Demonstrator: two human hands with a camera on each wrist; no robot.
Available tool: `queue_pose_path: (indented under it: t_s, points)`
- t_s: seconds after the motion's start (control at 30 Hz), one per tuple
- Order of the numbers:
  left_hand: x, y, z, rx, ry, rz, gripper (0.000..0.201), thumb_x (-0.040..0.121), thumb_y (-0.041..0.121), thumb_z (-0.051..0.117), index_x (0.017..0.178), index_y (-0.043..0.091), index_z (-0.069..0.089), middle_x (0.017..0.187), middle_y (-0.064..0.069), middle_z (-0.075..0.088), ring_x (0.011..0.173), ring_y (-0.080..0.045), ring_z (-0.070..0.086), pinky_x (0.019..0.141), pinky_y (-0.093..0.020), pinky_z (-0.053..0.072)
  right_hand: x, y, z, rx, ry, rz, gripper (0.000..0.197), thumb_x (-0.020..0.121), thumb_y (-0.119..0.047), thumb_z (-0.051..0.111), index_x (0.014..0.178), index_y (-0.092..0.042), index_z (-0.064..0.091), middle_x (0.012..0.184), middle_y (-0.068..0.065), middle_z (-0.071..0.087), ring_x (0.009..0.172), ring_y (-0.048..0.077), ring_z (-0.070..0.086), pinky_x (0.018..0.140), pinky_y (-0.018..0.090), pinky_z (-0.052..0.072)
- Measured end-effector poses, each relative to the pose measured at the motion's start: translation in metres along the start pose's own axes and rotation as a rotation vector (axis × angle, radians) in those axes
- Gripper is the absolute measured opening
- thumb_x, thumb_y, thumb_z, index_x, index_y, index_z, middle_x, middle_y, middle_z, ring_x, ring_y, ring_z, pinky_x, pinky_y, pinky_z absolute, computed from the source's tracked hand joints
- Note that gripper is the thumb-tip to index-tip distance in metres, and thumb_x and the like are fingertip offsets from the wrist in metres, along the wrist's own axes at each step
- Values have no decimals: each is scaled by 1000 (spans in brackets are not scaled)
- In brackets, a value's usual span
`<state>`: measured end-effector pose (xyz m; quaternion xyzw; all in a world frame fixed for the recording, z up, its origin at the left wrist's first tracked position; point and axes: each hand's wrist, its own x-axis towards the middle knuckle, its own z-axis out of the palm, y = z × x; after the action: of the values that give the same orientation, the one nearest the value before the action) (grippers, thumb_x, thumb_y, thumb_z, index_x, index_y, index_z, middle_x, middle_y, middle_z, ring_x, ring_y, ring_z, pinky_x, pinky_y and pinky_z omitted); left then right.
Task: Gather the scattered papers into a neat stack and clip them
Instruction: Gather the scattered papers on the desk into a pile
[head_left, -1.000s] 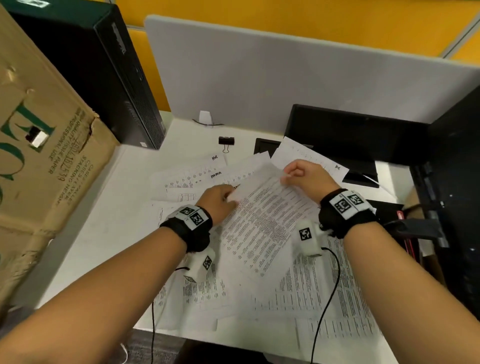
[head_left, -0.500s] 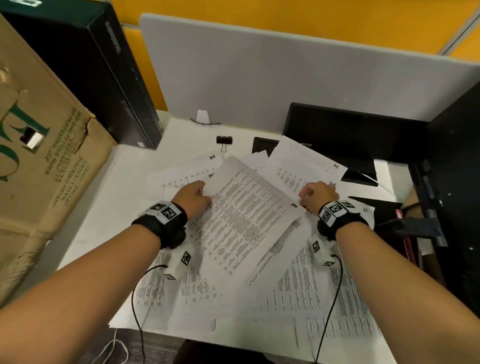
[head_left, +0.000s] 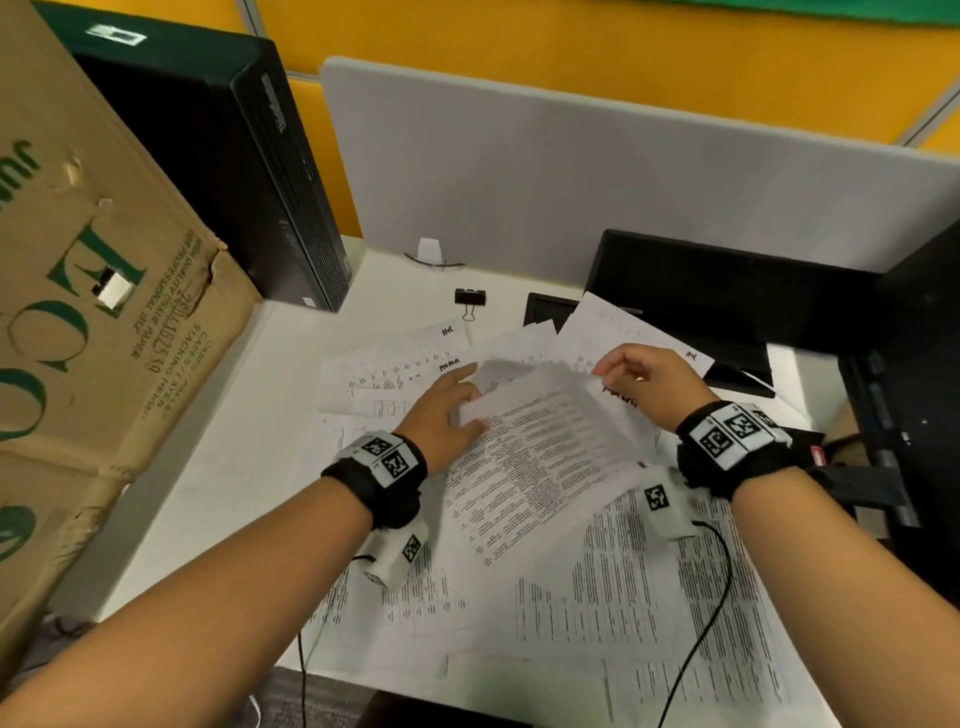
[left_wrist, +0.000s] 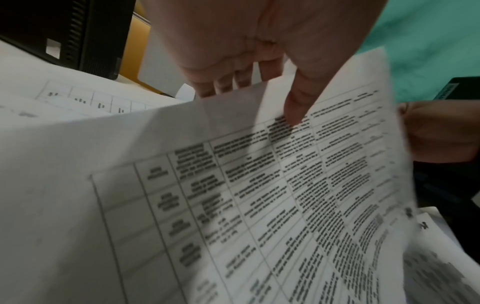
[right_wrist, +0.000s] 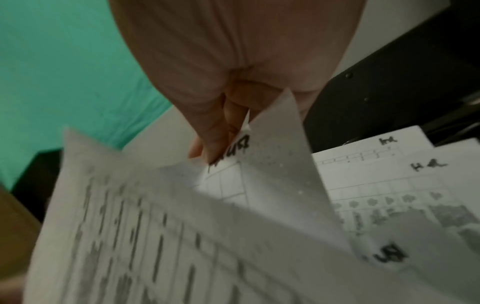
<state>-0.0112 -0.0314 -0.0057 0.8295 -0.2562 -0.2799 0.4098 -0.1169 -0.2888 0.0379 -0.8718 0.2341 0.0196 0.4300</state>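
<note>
Several loose printed sheets (head_left: 613, 587) are spread overlapping across the near part of the white bench (head_left: 218, 467), thin, flat and covered in dense tables of text. Just beyond them one sheet (head_left: 545, 447) is raised off the pile between both hands. Its left edge is pinched by the left hand (head_left: 441, 415), thumb on top and fingers underneath, as the left wrist view shows. Its far right corner is clamped between the thumb and curled fingers of the right hand (head_left: 649, 384), and the paper is bent upward there. For a tidy result, the sheet is best kept taut and level, laid squarely on the others, and the edges tapped flush before any clipping; a light grip is advised, since such paper creases easily. Farther back, more sheets (head_left: 395, 358) lie fanned out. Beyond them a small black binder clip (head_left: 470, 299) with wire handles rests untouched on the bench.
</note>
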Motion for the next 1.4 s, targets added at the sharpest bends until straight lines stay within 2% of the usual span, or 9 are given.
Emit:
queue_pose_path:
  t_s: [0.2,0.37,0.57,0.67,0.83,0.93,1.03,1.23,1.4]
  points:
    - [1,9,-18,-236,203,-37,12,89,13,63,90,22,55,85,-8,61,68,-16,53,63,-33,53,0,-8,-7,245,98,49,24,94,-44,55,104,-26,67,100,-8,70,95,13,66,87,33,52]
    - [14,11,-40,-512,363,-97,45,87,9,64,115,37,41,115,-14,66,106,-27,65,92,-38,53,-8,6,18,654,39,254,61,72,-75,57,109,-27,61,103,7,67,85,19,65,83,39,52]
    - [13,13,-24,-496,249,-143,75,90,3,61,140,29,12,107,-6,64,94,-15,65,86,-26,49,-14,9,48,377,30,178,31,89,-14,68,119,-19,63,111,-3,72,99,17,70,90,38,54]
    - [10,-6,-13,-330,210,-252,69,87,7,66,138,24,22,99,0,55,84,-14,59,77,-23,52,-13,23,34,331,184,209,25,90,-11,63,113,-20,65,109,-2,72,99,19,68,94,39,52]
    - [4,-48,-12,-5,332,-507,48,82,11,65,127,11,50,128,-14,49,114,-30,55,90,-31,45,-20,55,2,411,386,380,18,88,-10,61,98,-23,68,106,6,72,99,26,67,91,43,52]
    - [1,-58,-10,-33,292,-554,53,81,9,65,130,8,48,130,-16,49,115,-31,54,87,-31,44,-24,61,-3,520,384,384,26,92,-1,57,116,-9,62,91,1,67,98,18,70,82,26,53]
    - [1,-60,-5,-53,266,-535,56,79,5,67,131,8,46,128,-13,51,113,-29,54,80,-26,41,-21,66,1,497,394,410,37,90,-7,63,125,2,56,84,-2,59,117,39,58,89,38,47]
    - [0,-54,2,-155,327,-521,56,77,3,70,125,9,41,104,-7,52,86,-19,53,55,-20,35,-18,75,19,494,344,467,34,88,-4,62,122,2,57,107,17,65,117,42,58,97,48,47]
    - [-9,-54,8,-248,263,-642,63,68,20,84,120,7,49,107,-8,60,94,-25,60,73,-30,51,-19,81,24,519,339,507,36,91,-1,59,127,4,55,126,22,61,112,35,60,93,38,48]
